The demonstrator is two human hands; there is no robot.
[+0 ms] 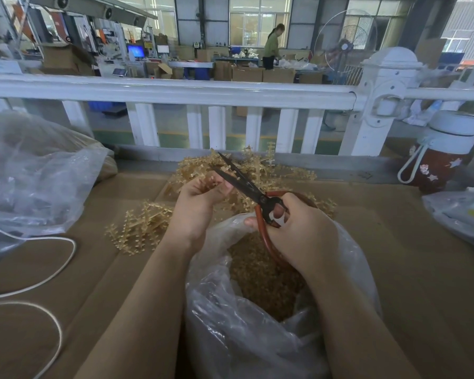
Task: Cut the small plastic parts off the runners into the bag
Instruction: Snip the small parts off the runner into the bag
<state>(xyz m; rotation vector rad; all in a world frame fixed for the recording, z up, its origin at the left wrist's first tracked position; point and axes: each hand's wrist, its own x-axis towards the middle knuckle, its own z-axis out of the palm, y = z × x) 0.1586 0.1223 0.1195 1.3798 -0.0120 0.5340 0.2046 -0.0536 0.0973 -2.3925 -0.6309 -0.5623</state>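
My left hand (196, 203) grips a tan plastic runner (212, 182) with small parts on it, held over the table. My right hand (298, 228) holds scissors (244, 184) with red handles and dark blades. The blades are parted beside the runner, just right of my left fingers. Below both hands a clear plastic bag (246, 332) stands open with a heap of cut tan parts (263, 280) inside. A pile of uncut runners (260, 170) lies behind the hands, and another runner cluster (140, 231) lies to the left.
The table is covered in cardboard (422, 269). A large clear bag (36, 173) sits at the left, with a white cord (52, 272) in front of it. A red bottle with a white lid (443, 157) stands at the right, above another plastic bag (460, 214). A white railing (175, 91) runs behind.
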